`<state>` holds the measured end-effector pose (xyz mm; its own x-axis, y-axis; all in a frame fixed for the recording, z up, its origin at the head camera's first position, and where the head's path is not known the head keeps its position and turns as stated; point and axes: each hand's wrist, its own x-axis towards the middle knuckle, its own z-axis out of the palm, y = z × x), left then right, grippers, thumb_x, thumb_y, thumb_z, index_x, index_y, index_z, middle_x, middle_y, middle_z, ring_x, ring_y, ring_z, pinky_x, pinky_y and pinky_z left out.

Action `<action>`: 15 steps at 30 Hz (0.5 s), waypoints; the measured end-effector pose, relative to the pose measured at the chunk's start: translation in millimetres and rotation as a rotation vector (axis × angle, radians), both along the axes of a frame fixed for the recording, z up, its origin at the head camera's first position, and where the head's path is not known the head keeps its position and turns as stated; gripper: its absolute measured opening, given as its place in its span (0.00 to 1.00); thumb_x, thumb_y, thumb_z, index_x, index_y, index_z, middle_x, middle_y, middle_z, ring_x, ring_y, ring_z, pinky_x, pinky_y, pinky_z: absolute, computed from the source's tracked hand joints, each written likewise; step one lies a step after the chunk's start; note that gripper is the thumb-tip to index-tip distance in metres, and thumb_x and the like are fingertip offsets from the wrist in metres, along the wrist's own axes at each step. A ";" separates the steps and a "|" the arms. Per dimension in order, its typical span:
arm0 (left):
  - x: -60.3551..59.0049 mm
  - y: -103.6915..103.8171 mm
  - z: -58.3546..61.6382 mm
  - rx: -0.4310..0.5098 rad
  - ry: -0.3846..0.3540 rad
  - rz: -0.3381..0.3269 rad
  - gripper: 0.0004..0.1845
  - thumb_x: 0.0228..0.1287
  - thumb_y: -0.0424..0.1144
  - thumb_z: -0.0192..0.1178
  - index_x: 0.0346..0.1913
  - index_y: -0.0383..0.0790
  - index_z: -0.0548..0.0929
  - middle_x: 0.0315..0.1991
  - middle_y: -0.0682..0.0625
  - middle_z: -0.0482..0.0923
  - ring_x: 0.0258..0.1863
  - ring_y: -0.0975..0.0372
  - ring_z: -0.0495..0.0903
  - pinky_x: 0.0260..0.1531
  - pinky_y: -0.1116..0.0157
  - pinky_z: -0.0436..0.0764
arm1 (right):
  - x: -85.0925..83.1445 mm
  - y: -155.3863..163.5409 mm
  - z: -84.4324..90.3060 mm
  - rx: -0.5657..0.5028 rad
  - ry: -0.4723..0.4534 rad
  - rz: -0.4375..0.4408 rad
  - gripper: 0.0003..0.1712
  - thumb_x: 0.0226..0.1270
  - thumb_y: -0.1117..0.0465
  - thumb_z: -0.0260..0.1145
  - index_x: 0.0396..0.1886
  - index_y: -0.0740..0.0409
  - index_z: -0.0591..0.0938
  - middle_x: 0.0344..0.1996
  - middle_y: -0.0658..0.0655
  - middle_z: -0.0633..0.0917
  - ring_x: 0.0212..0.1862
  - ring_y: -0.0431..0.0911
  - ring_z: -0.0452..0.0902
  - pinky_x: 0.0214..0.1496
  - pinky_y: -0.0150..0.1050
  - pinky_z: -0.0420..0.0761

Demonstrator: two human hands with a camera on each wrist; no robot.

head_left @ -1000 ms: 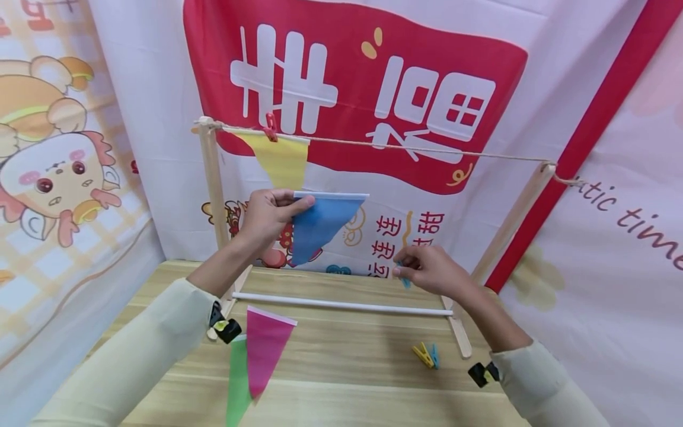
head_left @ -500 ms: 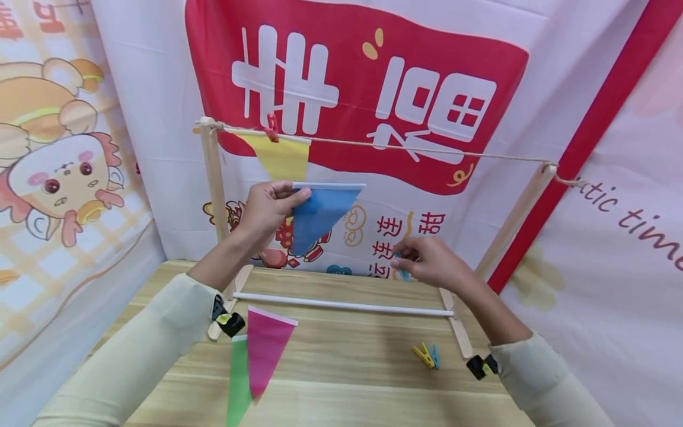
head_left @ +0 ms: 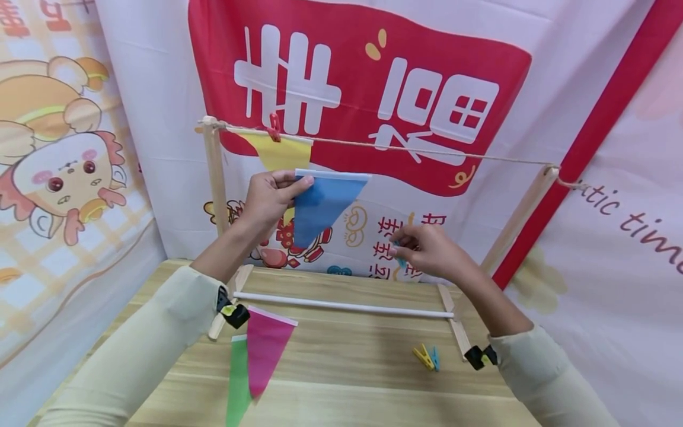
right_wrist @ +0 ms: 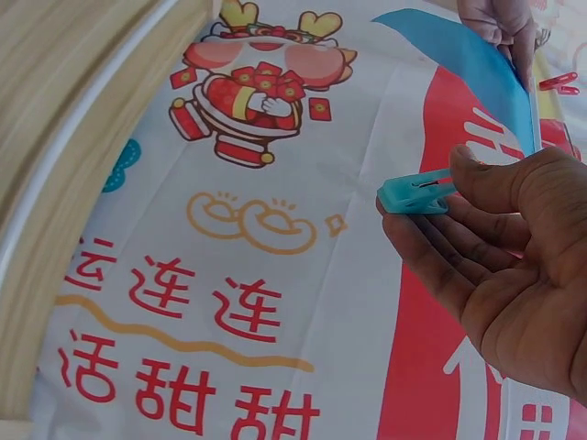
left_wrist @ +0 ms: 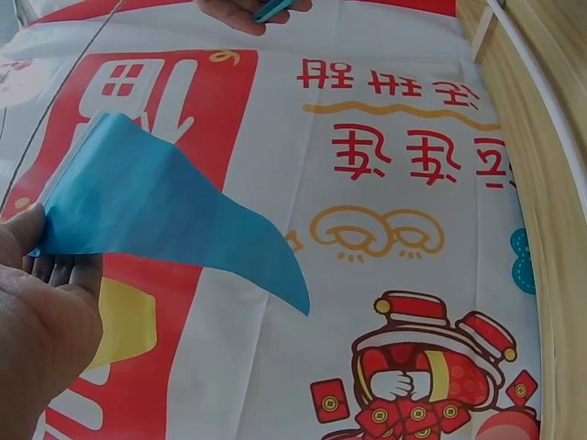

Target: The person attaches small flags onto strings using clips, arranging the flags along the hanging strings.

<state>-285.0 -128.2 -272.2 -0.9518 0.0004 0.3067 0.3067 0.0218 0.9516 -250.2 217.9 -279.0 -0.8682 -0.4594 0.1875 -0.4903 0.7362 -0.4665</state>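
Everything here is placed by the string (head_left: 384, 146), the thin rope that runs across the top of the wooden frame (head_left: 214, 178).

Closest to the person, far below the string, a pink flag (head_left: 265, 350) and a green flag (head_left: 238, 382) lie on the wooden table (head_left: 347, 373). A yellow peg (head_left: 423, 356) and a small blue peg (head_left: 434, 357) lie there too, below the string's right half. A white rod (head_left: 341, 305) lies across the foot of the frame, right under the string.

Next come the hands. The left hand (head_left: 269, 198) pinches the top corner of the blue flag (head_left: 322, 204) between thumb and fingers. A moment ago the flag hung lower. Now it has gone up, and its white top edge is just under the string. It does not touch the string yet. The right hand (head_left: 427, 252) holds a light blue peg (right_wrist: 417, 194) between thumb and fingers. This hand has gone up a little too, but it is still well below the string. The peg's mouth looks closed, though it is hard to tell.

So it looks like the flag is nearly in its place on the string, and the peg has further to go.

Up on the string, near its left end, a red peg (head_left: 274, 126) holds a yellow flag (head_left: 280, 154), just left of the blue one.

Farthest away, behind the string, hangs a white cloth with a big red banner (head_left: 363, 89)
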 end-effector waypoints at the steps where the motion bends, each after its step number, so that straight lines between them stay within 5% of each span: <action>1: -0.2 0.3 0.8 0.003 0.001 0.004 0.29 0.76 0.51 0.75 0.73 0.41 0.87 0.69 0.43 0.89 0.69 0.45 0.89 0.74 0.44 0.84 | 0.0 -0.5 1.8 -0.002 0.004 0.001 0.17 0.76 0.57 0.79 0.59 0.60 0.92 0.44 0.56 0.95 0.40 0.44 0.90 0.47 0.41 0.95; 15: -3.4 4.7 7.7 -0.002 0.011 -0.005 0.30 0.78 0.50 0.73 0.76 0.40 0.84 0.73 0.43 0.87 0.72 0.45 0.87 0.77 0.40 0.80 | 1.3 -8.9 24.9 -0.007 0.032 -0.006 0.20 0.76 0.56 0.79 0.61 0.59 0.91 0.48 0.56 0.96 0.44 0.47 0.92 0.52 0.47 0.96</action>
